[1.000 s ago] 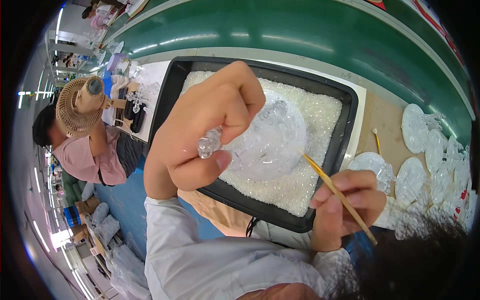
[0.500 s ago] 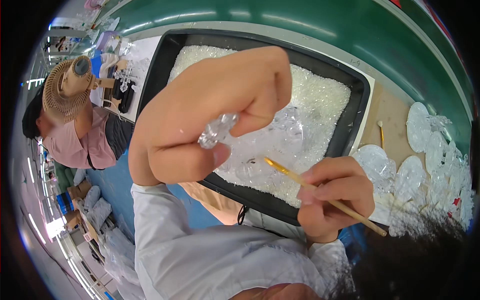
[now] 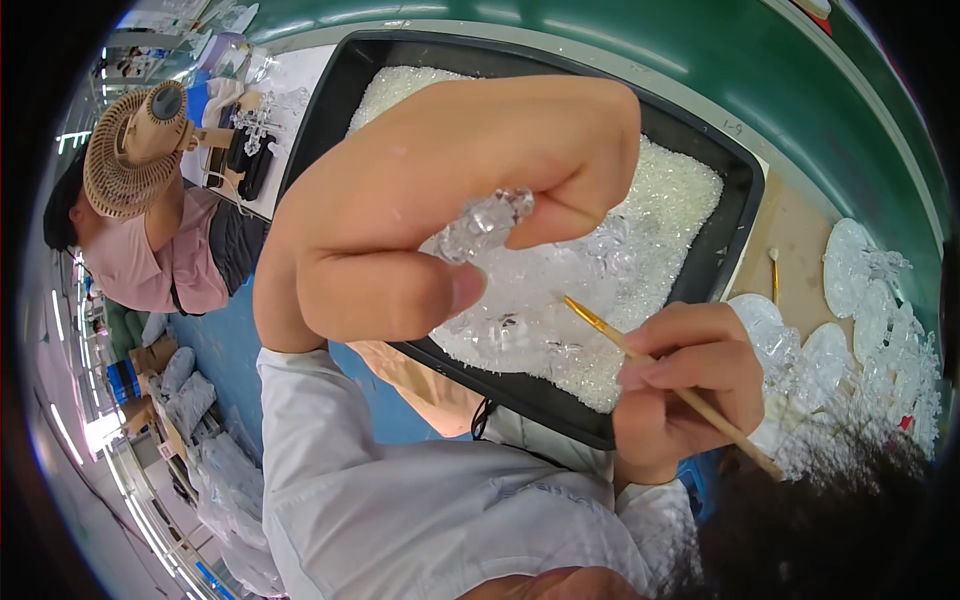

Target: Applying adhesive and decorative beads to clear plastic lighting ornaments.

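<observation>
My left hand (image 3: 440,200) is raised close to the camera, its fingers curled around a clear glittery ornament (image 3: 485,222) whose stem shows between thumb and fingers. Lower right, my right hand (image 3: 690,385) grips a thin wooden brush (image 3: 640,355), its tip pointing up-left toward the clear piece. Below both hands lies a black tray (image 3: 725,235) filled with white crystal granules (image 3: 665,200).
Several clear disc-shaped ornaments (image 3: 850,265) lie on the table to the right of the tray, with a second small brush (image 3: 774,272) beside it. At the left a person in a pink top (image 3: 160,265) sits by a small beige fan (image 3: 135,145). A green surface (image 3: 700,50) runs behind the tray.
My left hand has lifted the clear ornament nearer the camera and turned it. My right hand with the brush has moved up closer to it.
</observation>
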The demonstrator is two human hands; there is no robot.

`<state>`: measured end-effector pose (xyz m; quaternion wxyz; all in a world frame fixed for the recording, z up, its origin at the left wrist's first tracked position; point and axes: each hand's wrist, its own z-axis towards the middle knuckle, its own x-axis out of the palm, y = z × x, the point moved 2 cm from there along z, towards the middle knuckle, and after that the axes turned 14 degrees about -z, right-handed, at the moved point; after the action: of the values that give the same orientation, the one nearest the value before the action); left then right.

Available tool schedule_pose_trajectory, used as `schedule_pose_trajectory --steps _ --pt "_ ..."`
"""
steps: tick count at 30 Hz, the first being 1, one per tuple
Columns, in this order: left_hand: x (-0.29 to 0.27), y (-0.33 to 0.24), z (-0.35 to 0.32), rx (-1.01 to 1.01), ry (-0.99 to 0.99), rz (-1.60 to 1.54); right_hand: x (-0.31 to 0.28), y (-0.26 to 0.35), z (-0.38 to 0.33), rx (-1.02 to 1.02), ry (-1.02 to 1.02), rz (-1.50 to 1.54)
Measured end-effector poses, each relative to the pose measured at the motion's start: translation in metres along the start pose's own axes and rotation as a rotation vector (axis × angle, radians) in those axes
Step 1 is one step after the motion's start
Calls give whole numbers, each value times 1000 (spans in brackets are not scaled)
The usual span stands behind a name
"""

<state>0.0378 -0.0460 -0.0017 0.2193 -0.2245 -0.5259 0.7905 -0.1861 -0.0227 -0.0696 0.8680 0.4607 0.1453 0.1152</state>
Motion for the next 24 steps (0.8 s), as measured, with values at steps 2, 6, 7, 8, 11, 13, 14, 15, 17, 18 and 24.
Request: schedule_pose_trajectory --steps 2,6,7,8,11,13,14,15,17,18,24 --pt "-1 0 0 -22 14 -17 1 -1 -1 19 -78 34" --pt "-3 1 2 1 50 -40 2 3 3 25 9 44" --pt "-4 0 3 -12 76 -35 2 3 2 32 8 14" --pt "-4 -1 2 -24 100 -29 1 4 3 31 10 17" --pt "0 2 0 -50 101 -67 3 4 5 118 19 184" --pt "0 2 3 -46 129 -70 11 3 7 -22 56 160" --pt "0 3 2 -38 153 -72 13 3 7 -21 59 162" --pt "1 5 0 -39 149 -73 14 2 7 1 48 154" --pt "4 7 -3 22 128 -67 13 2 6 23 44 151" --pt "5 7 -2 20 121 -65 11 2 6 57 32 200" --pt "8 3 4 73 135 -48 14 2 11 -90 119 150"
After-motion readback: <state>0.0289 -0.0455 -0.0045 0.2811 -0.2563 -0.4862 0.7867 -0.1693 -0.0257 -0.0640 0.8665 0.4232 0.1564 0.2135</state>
